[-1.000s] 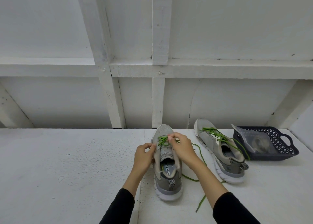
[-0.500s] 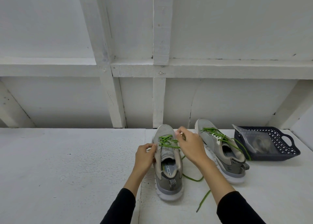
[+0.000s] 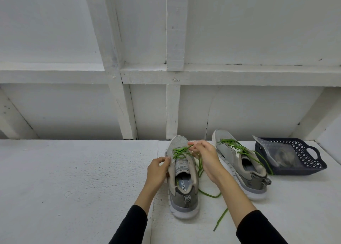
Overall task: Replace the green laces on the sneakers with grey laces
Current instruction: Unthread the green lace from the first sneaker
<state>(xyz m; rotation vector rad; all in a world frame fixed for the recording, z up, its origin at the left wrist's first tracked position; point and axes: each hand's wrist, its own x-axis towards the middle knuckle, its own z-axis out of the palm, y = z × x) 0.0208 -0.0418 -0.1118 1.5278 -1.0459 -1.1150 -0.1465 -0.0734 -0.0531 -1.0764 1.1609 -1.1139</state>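
Two grey sneakers stood on the white surface (image 3: 73,170), toes toward the white panelled wall (image 3: 239,105). The near sneaker (image 3: 182,188) was partly unlaced: its green lace (image 3: 180,152) remained threaded only through the eyelets nearest the toe, and loose lengths trailed down the shoe's right side and across the surface toward the viewer. The left hand (image 3: 157,170) gripped the left edge of this sneaker's upper beside the eyelets, fingers curled over the edge with the thumb on the outside. The right hand (image 3: 204,156) was closed in a pinch on a strand of the green lace just above the toe-end eyelets, thumb and forefinger together and the other fingers curled. The second sneaker (image 3: 239,164) stood just to the right, apart from the first, its own green lace (image 3: 238,147) laced through all visible eyelets and untied, one end hanging over its right side. A dark perforated plastic basket (image 3: 311,159) with a handle sat just beside that sneaker. It held a clear plastic bag (image 3: 276,151), leaning against the basket's left wall; the bag's contents were greyish and could not be identified.
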